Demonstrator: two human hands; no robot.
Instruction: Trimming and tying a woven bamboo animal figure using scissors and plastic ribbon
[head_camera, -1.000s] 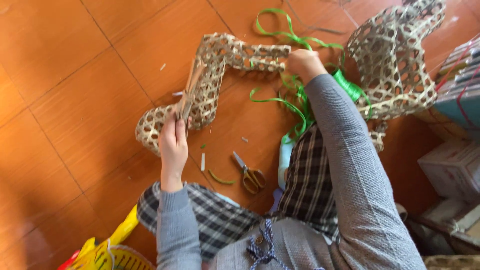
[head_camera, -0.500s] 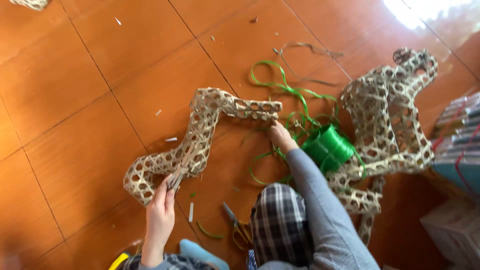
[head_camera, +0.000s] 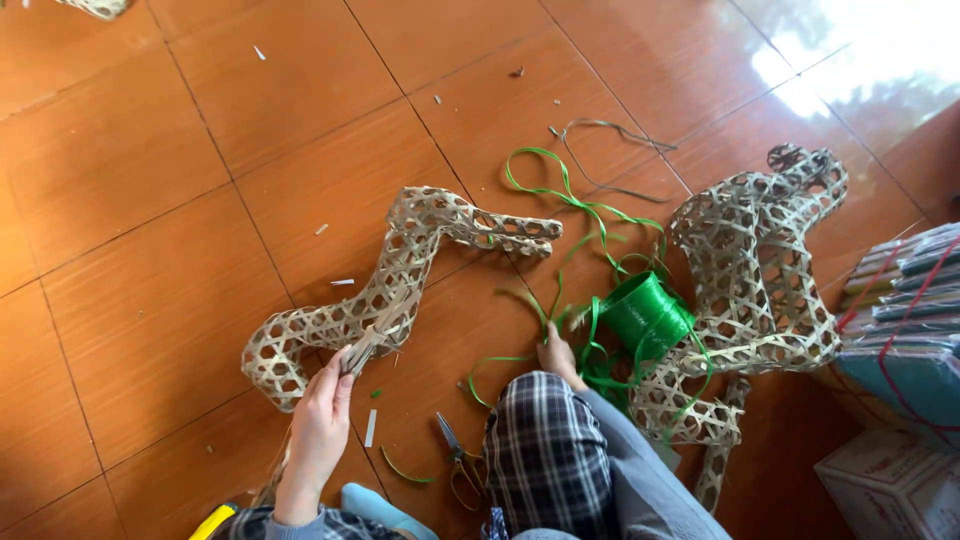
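Note:
A woven bamboo lattice piece (head_camera: 400, 280), bent in a zigzag, lies on the orange tile floor. My left hand (head_camera: 322, 425) pinches loose bamboo strips (head_camera: 362, 350) at its lower middle. My right hand (head_camera: 558, 357) rests on the floor beside a knee in plaid cloth, fingers closed around a green plastic ribbon (head_camera: 570, 215) that trails from a green ribbon spool (head_camera: 648, 312). What the right palm holds is partly hidden.
A second, larger woven lattice shape (head_camera: 755, 280) lies right of the spool. Scissors (head_camera: 456, 465) lie on the floor between my hands. Stacked flat packets (head_camera: 905, 310) and a cardboard box (head_camera: 890, 490) sit at the right edge. Bamboo scraps dot the tiles.
The camera view has risen and pulled back. My right hand has come off the lattice's far end down to the ribbon by my knee. The left hand keeps its grip on the strips.

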